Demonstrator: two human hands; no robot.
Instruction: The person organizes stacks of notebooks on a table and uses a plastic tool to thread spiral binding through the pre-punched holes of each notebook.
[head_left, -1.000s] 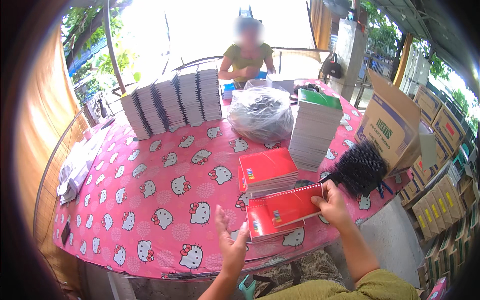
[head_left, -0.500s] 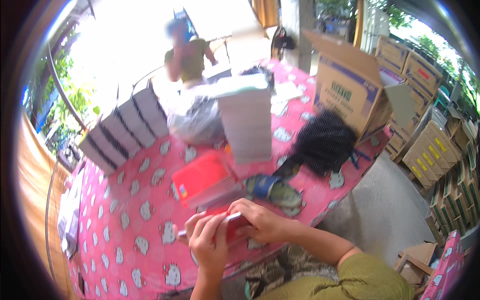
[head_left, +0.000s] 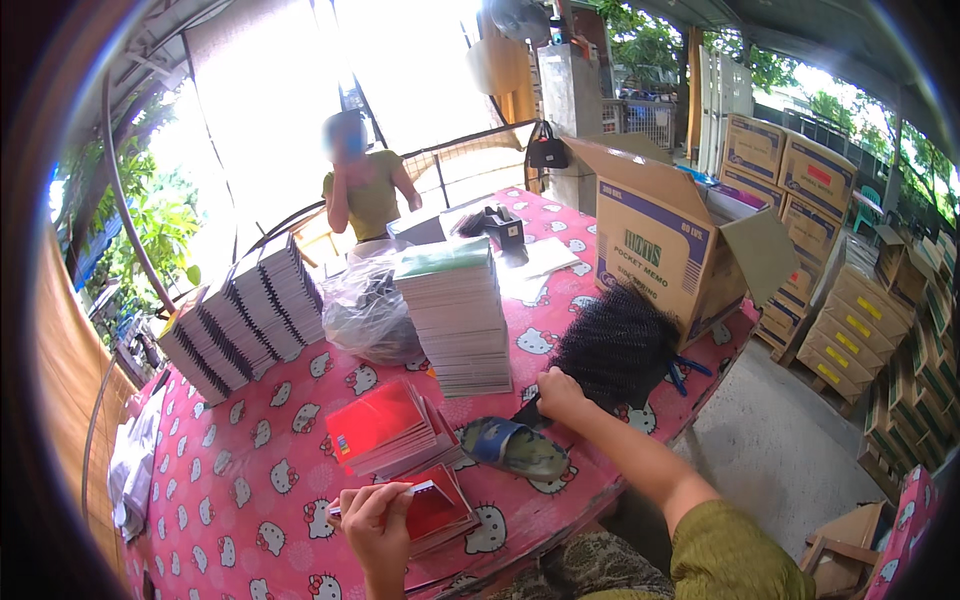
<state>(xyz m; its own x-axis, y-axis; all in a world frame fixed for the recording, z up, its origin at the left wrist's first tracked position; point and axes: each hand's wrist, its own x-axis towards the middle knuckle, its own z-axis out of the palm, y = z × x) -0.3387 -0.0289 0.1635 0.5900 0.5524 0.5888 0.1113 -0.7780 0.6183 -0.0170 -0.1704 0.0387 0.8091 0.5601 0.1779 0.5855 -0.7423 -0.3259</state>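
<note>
My left hand (head_left: 372, 525) pinches a small memo pad (head_left: 428, 488), its white edge showing a row of punched holes. Under and beside it lies a low stack of red-covered pads (head_left: 447, 512). My right hand (head_left: 560, 394) is closed at the near-left end of a pile of black spiral binding coils (head_left: 622, 345); what its fingers hold is hidden. Between my hands rests a blue and green slide sandal (head_left: 513, 447). Just beyond the left hand sits another stack of red pads (head_left: 385, 425).
A tall stack of pads (head_left: 455, 320) stands mid-table beside a clear plastic bag (head_left: 372, 315). Rows of spiral-bound pads (head_left: 245, 312) line the left. An open cardboard box (head_left: 650, 245) and blue-handled pliers (head_left: 690, 372) are at right. Another person (head_left: 370, 190) stands across the table.
My right hand has left the pad and reached out right to the black coils. The left hand keeps the pad and has moved slightly down and left. The view has shifted.
</note>
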